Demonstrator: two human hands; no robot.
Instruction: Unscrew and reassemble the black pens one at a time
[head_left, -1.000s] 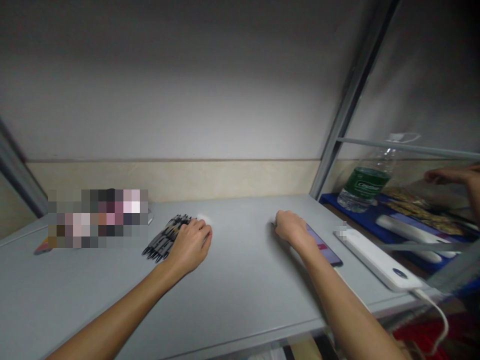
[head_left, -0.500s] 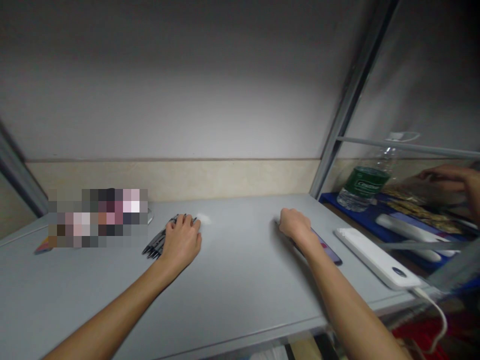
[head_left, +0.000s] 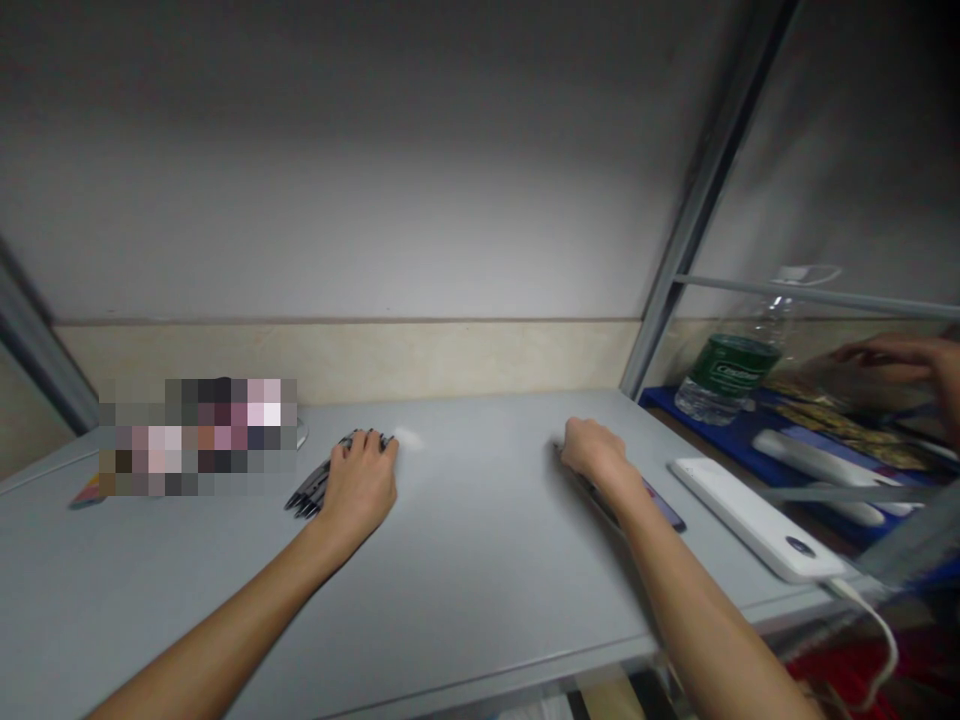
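Observation:
Several dark pens (head_left: 306, 492) lie in a bundle on the grey desk (head_left: 465, 560), left of the middle. My left hand (head_left: 361, 485) is closed over their upper part, its fingers curled round them and partly hiding them. Right of the middle, my right hand (head_left: 594, 450) is closed above the far end of a phone (head_left: 664, 507), whose lit screen shows beside the wrist. A small dark tip sticks out at the left of this hand; what the fingers grip is hidden.
A white power strip or charger (head_left: 757, 520) with a cable lies at the right edge. Beyond the metal post (head_left: 660, 300), a water bottle (head_left: 731, 365) stands on a blue surface, near another person's hand (head_left: 896, 358). Blurred items lie at the back left.
My left thumb has drawn in closer to the fingers over the pens. My right hand has shifted very slightly to the right. The pens have hardly moved.

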